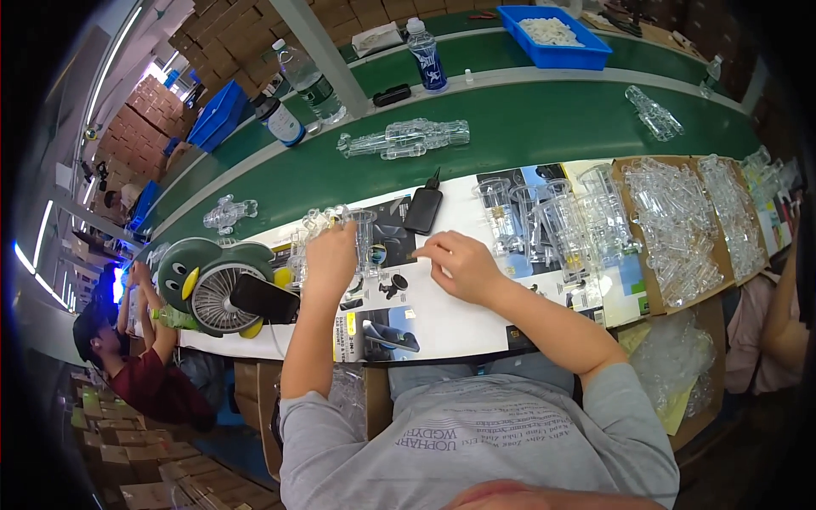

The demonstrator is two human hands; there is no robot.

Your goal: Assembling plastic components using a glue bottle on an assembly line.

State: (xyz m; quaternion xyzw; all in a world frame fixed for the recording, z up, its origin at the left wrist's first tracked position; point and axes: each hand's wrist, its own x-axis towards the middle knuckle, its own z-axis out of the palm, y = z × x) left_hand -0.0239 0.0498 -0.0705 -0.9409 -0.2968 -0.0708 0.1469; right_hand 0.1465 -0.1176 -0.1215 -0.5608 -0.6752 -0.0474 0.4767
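Observation:
Over the left part of the printed cardboard sheet, my left hand [331, 255] is closed, its fingertips on a clear plastic part [320, 223]. More clear pieces stand around it, including a clear cup-shaped part [364, 238] just right of the hand; my fingers hide some of them. My right hand [463, 268] hovers over the middle of the sheet, thumb and forefinger drawn together in a pinch. Whatever is between those fingertips is too small to make out. Beyond the hands lies a black dropper bottle [423, 209] with a pointed nozzle.
A green penguin-shaped fan [191, 285] with a dark phone [263, 299] stands left. Clear cups [557, 225] sit right, beside a cardboard tray [650, 293] of clear parts. Clear assemblies [408, 138] lie on the green belt [527, 119]. Bottles [425, 59] and a blue bin [557, 58] stand behind.

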